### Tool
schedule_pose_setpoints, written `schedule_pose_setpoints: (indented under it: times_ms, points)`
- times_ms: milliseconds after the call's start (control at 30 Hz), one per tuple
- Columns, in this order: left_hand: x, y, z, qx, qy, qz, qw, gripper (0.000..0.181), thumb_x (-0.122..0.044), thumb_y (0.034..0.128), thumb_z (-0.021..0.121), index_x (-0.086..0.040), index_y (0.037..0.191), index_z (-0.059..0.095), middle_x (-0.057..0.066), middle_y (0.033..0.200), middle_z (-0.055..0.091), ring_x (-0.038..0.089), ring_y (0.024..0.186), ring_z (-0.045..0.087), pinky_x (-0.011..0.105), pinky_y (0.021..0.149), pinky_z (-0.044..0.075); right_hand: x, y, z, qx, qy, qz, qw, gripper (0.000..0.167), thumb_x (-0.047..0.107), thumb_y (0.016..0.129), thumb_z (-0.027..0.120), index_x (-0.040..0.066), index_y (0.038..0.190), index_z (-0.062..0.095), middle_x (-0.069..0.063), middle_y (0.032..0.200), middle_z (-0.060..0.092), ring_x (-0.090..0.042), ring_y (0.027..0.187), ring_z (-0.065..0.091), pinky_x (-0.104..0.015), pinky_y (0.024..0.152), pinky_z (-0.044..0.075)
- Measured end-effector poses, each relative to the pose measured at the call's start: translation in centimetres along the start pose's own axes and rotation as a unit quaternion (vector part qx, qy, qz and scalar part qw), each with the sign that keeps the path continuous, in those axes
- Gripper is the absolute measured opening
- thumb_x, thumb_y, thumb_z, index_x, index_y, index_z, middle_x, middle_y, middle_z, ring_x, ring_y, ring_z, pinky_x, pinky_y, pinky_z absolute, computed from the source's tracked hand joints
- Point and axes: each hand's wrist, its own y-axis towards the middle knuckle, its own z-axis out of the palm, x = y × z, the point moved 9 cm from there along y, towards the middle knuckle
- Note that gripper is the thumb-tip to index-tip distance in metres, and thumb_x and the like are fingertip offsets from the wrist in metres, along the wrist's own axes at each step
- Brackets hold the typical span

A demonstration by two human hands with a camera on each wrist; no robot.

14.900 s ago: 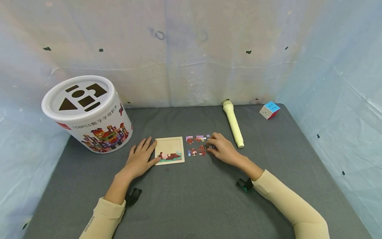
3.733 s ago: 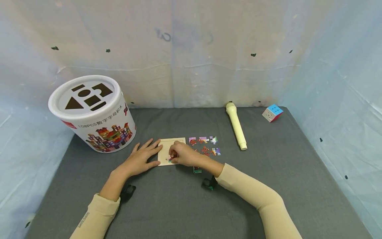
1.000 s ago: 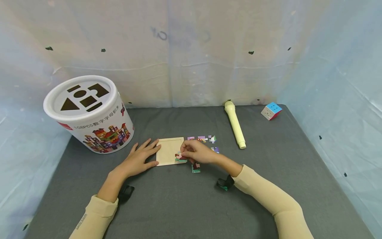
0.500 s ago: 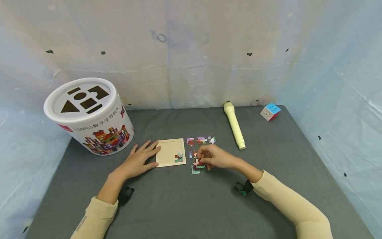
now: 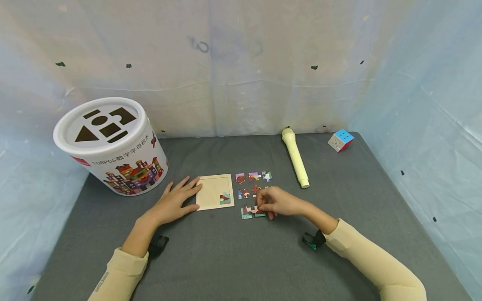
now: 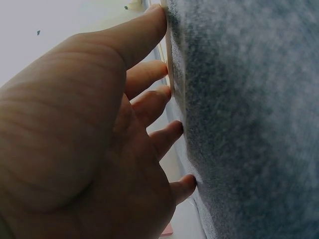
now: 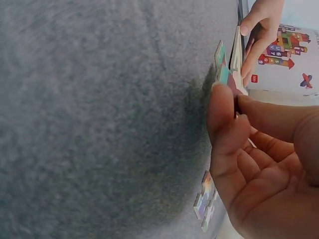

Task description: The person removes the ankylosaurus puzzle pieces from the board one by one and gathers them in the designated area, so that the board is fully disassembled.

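Observation:
A shallow square wooden puzzle tray point(image 5: 211, 190) lies at the table's middle, a single puzzle piece point(image 5: 225, 198) in its lower right corner. My left hand point(image 5: 174, 200) is spread flat, thumb and fingertips against the tray's left edge. To the right of the tray, thumb and fingers of my right hand point(image 5: 278, 201) pinch a green and dark-red puzzle piece point(image 5: 259, 213), low over the table. Just left of it lies another green-edged piece point(image 5: 246, 212). Two rows of loose pieces point(image 5: 253, 177) lie behind; the right hand partly covers the nearer row.
A large white block bucket point(image 5: 113, 146) with shape cutouts in its lid stands at the back left. A pale yellow toy microphone point(image 5: 295, 157) lies behind the right hand. Farther right sits a puzzle cube point(image 5: 340, 140). Grey cloth point(image 5: 233, 259) covers the table.
Earlier the tray's bottom held a row of pieces; now one is left there. Over the last second my right hand has carried a piece rightward from the tray, beside the other green-edged piece.

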Motion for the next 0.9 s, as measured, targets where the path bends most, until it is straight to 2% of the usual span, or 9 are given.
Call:
schedule_pose_setpoints:
  times_ms: [167, 333, 467, 567, 667, 900]
  points:
    - [0.0, 0.0, 0.1, 0.002, 0.001, -0.001, 1.0000, 0.072, -0.041, 0.0952, 0.067, -0.015, 0.156, 0.037, 0.007, 0.165, 0.022, 0.038, 0.151, 0.013, 0.073, 0.110, 0.002, -0.4, -0.3, 0.0, -0.005, -0.009, 0.013, 0.9999, 0.006, 0.001, 0.098, 0.062, 0.000, 0.093, 0.063, -0.013, 0.076, 0.063, -0.021, 0.053, 0.061, -0.026, 0.050, 0.048]
    - [0.1, 0.0, 0.0, 0.001, -0.002, -0.001, 1.0000, 0.072, -0.041, 0.0951, 0.067, -0.015, 0.156, 0.037, 0.007, 0.165, 0.022, 0.038, 0.151, 0.012, 0.073, 0.110, 0.001, -0.4, -0.3, 0.1, -0.015, -0.026, 0.010, 0.9995, 0.007, 0.000, 0.096, 0.063, 0.002, 0.090, 0.062, -0.010, 0.073, 0.062, -0.021, 0.052, 0.061, -0.025, 0.051, 0.047]
    - [0.0, 0.0, 0.0, 0.003, -0.002, -0.001, 1.0000, 0.072, -0.040, 0.0953, 0.067, -0.015, 0.156, 0.037, 0.007, 0.165, 0.022, 0.038, 0.151, 0.012, 0.073, 0.110, 0.001, -0.2, -0.4, 0.1, -0.034, -0.083, 0.002, 0.9960, 0.011, 0.002, 0.093, 0.069, 0.006, 0.088, 0.061, -0.002, 0.071, 0.060, -0.014, 0.052, 0.058, -0.024, 0.052, 0.047]
    - [-0.1, 0.0, -0.1, 0.003, -0.002, -0.002, 1.0000, 0.072, -0.040, 0.0954, 0.067, -0.015, 0.156, 0.038, 0.007, 0.165, 0.022, 0.039, 0.151, 0.013, 0.073, 0.110, 0.002, 0.1, -0.5, 0.0, -0.058, -0.158, -0.009, 0.9857, 0.014, 0.006, 0.089, 0.075, 0.009, 0.092, 0.061, 0.005, 0.073, 0.060, -0.004, 0.058, 0.054, -0.024, 0.054, 0.046]
    - [-0.1, 0.0, -0.1, 0.002, -0.001, -0.001, 1.0000, 0.072, -0.040, 0.0954, 0.067, -0.014, 0.156, 0.038, 0.008, 0.164, 0.022, 0.039, 0.151, 0.013, 0.073, 0.110, 0.002, 0.8, -0.6, -0.1, -0.079, -0.224, -0.029, 0.9710, 0.018, 0.010, 0.086, 0.079, 0.011, 0.098, 0.064, 0.007, 0.077, 0.063, -0.002, 0.065, 0.054, -0.024, 0.058, 0.045]
    - [-0.1, -0.1, -0.1, 0.004, 0.000, -0.001, 1.0000, 0.072, -0.040, 0.0955, 0.067, -0.015, 0.156, 0.037, 0.008, 0.165, 0.022, 0.039, 0.151, 0.013, 0.073, 0.110, 0.002, 1.7, -0.9, 0.3, -0.094, -0.300, -0.058, 0.9476, 0.019, 0.019, 0.083, 0.082, 0.015, 0.095, 0.068, 0.003, 0.089, 0.069, -0.005, 0.069, 0.059, -0.024, 0.057, 0.046]
